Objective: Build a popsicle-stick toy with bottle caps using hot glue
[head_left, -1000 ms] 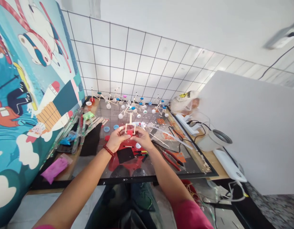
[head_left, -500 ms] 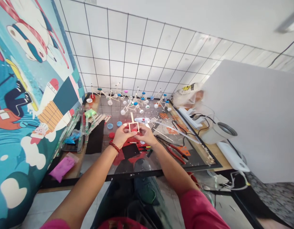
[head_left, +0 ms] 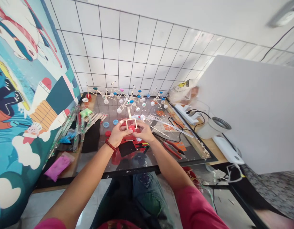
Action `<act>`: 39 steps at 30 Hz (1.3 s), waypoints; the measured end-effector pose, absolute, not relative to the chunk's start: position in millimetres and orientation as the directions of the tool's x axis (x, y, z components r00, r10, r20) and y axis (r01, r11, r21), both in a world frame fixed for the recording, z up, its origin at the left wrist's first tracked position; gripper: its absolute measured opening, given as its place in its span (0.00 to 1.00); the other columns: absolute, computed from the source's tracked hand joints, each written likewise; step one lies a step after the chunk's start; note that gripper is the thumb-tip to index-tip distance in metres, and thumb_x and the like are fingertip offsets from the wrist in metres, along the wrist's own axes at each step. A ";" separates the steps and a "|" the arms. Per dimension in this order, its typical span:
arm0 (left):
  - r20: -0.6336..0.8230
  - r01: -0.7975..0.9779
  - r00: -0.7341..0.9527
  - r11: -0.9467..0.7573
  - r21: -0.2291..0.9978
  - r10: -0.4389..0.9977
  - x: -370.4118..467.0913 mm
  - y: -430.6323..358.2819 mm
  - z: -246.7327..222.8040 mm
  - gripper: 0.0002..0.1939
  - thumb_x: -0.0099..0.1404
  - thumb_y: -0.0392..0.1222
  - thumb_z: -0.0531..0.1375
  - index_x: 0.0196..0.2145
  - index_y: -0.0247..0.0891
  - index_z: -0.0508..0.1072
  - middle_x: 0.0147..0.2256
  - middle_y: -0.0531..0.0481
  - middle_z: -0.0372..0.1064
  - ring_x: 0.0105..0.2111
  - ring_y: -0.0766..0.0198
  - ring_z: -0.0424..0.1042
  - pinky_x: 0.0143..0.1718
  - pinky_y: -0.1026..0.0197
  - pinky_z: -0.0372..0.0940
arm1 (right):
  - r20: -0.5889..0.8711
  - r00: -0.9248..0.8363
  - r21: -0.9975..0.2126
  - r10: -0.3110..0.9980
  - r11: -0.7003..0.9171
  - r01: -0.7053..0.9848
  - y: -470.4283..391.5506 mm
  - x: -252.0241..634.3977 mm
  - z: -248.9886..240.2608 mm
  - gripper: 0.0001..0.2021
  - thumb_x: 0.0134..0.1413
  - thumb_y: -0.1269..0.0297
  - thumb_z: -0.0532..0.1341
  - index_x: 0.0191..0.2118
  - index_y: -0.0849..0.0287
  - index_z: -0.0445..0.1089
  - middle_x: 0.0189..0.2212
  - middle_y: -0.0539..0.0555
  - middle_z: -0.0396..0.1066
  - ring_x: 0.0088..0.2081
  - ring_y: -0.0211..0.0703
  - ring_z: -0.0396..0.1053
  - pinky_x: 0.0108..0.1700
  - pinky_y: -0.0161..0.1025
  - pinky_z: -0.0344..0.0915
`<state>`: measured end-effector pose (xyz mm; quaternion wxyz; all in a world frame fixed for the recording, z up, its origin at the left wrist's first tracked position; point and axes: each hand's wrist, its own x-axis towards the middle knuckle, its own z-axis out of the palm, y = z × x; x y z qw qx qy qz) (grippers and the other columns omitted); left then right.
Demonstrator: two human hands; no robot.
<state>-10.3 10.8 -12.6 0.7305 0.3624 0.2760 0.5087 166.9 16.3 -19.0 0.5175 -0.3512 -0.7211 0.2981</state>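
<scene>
Beyond the left hand (head_left: 116, 135), two blue caps (head_left: 106, 125), clustered stick models (head_left: 131, 101).

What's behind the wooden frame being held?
Beyond the wooden frame, a white tool and stick-and-cap models show on the tabletop. The left hand and right hand hide whatever lies directly behind them.

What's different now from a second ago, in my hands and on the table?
Very little. Your view has shifted slightly, and the red piece in the wooden stick frame shows more plainly than half a second ago. Your left hand and right hand still hold the work; nothing was let go. The glue gun and red-handled tool stayed put.
</scene>
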 end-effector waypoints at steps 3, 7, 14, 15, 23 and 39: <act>-0.059 -0.585 0.368 0.281 0.761 0.928 -11.5 10.0 -7.9 0.32 0.51 0.37 0.74 0.52 0.37 0.69 0.37 0.47 0.79 0.34 0.61 0.79 0.38 0.58 0.74 | 0.564 -0.186 -0.789 0.805 0.591 0.169 17.8 168.9 -17.6 0.14 0.43 0.59 0.72 0.38 0.54 0.77 0.37 0.53 0.70 0.41 0.47 0.69 0.49 0.45 0.66; -0.068 -0.618 0.354 0.288 0.731 0.933 -11.5 9.0 -4.9 0.26 0.53 0.35 0.72 0.49 0.36 0.71 0.37 0.48 0.78 0.36 0.62 0.78 0.38 0.59 0.74 | 0.560 -0.191 -0.797 0.806 0.587 0.142 17.8 168.3 -16.2 0.16 0.44 0.55 0.73 0.41 0.52 0.77 0.38 0.54 0.71 0.43 0.48 0.69 0.51 0.47 0.66; -0.046 -0.623 0.251 0.198 0.756 0.967 -9.1 8.9 -8.2 0.28 0.48 0.33 0.74 0.47 0.37 0.74 0.37 0.49 0.79 0.36 0.61 0.78 0.37 0.60 0.73 | 0.480 -0.168 -0.871 0.861 0.490 0.025 19.1 170.3 -20.1 0.31 0.38 0.53 0.76 0.52 0.49 0.72 0.44 0.54 0.70 0.43 0.47 0.69 0.48 0.45 0.67; -0.031 -0.615 0.239 0.175 0.769 0.971 -9.1 9.3 -8.6 0.28 0.47 0.33 0.74 0.47 0.37 0.74 0.38 0.49 0.79 0.36 0.61 0.78 0.38 0.60 0.72 | 0.451 -0.157 -0.890 0.879 0.455 -0.006 18.9 171.6 -19.2 0.30 0.41 0.52 0.75 0.53 0.48 0.71 0.44 0.54 0.70 0.42 0.46 0.69 0.47 0.44 0.67; 0.000 -0.592 0.197 0.119 0.797 0.980 -8.6 12.7 -13.2 0.30 0.46 0.32 0.74 0.48 0.38 0.75 0.41 0.48 0.79 0.38 0.64 0.77 0.44 0.60 0.70 | 0.387 -0.095 -0.916 0.917 0.394 0.069 15.4 175.2 -10.5 0.14 0.56 0.49 0.65 0.30 0.55 0.75 0.31 0.51 0.74 0.36 0.44 0.70 0.46 0.43 0.65; -0.041 -0.533 0.182 0.133 0.836 0.982 -3.6 1.8 -2.1 0.25 0.50 0.41 0.73 0.47 0.38 0.76 0.41 0.47 0.79 0.42 0.60 0.77 0.44 0.60 0.71 | 0.225 0.015 -0.971 0.974 0.226 -0.082 11.1 160.6 -9.1 0.16 0.51 0.46 0.67 0.38 0.51 0.80 0.38 0.52 0.79 0.42 0.48 0.73 0.49 0.45 0.68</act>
